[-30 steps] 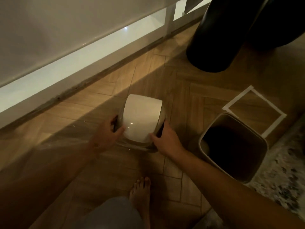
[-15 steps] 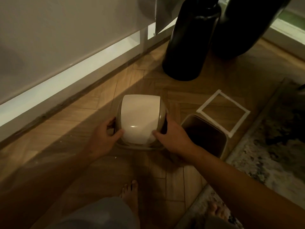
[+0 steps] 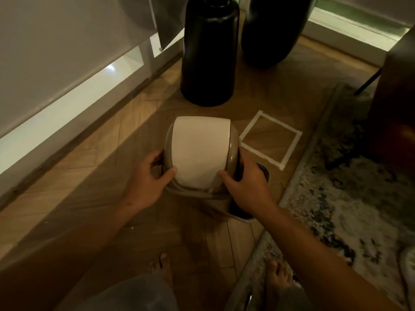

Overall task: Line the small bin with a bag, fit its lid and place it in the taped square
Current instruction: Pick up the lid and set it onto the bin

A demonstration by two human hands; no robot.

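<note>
Over the wood floor, near the middle of the view: lid with a pale swing flap in a tan frame, held between both hands. Left hand closed on the lid's left edge, thumb pressed to the front of the flap, fingers curled behind the frame. Right hand closed on the lid's right edge, thumb on the flap's lower corner, fingers wrapped round the side. Directly under the lid and partly hidden by it and the right wrist: small bin, only its dark opening and tan rim showing at lower right. Cannot tell whether lid and bin touch, nor whether a bag lines the bin. Just beside the lid to the right, flat on the floor: taped square, nothing inside. Behind, two tall dark vases; at right, patterned rug. Bare feet at bottom edge.
</note>
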